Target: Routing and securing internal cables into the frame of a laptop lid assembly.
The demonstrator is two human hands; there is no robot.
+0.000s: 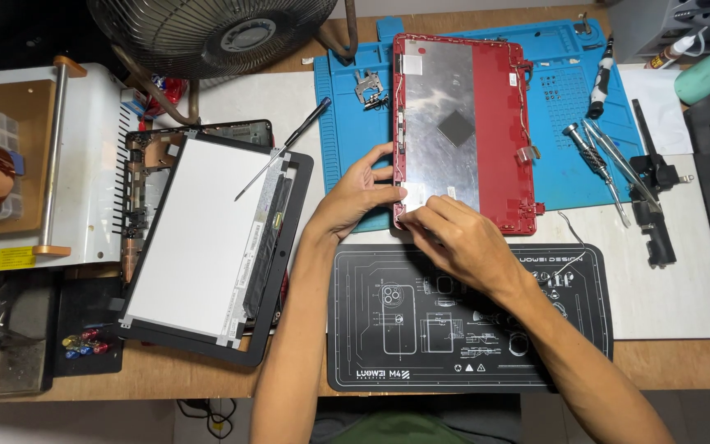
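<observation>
1. The red plastic laptop lid shell with a bare silver metal inner panel (462, 131) lies flat, mostly on the blue silicone repair mat (569, 173), at the far middle of the wooden counter (166, 380). Its near edge reaches toward the black printed work mat (470, 345).
2. The left hand (359, 193) rests against the shell's left rim near the near-left corner, fingers curled over the edge, its grip narrow on that rim.
3. The right hand (462, 238) lies over the near-left corner of the shell, fingertips pressed down at the edge. The grip is pinched close, though whether anything small sits between the fingers cannot be told.
4. To the left, a white flat display panel in a black bezel frame (207, 238) lies tilted, with a thin black-handled metal probe (283, 148) resting across its upper corner.
5. To the right of the shell, several metal screwdrivers and tweezers (597, 156) lie on the blue mat and the white sheet beside it.
6. A round wire-guard fan (215, 29) stands at the far edge.
</observation>
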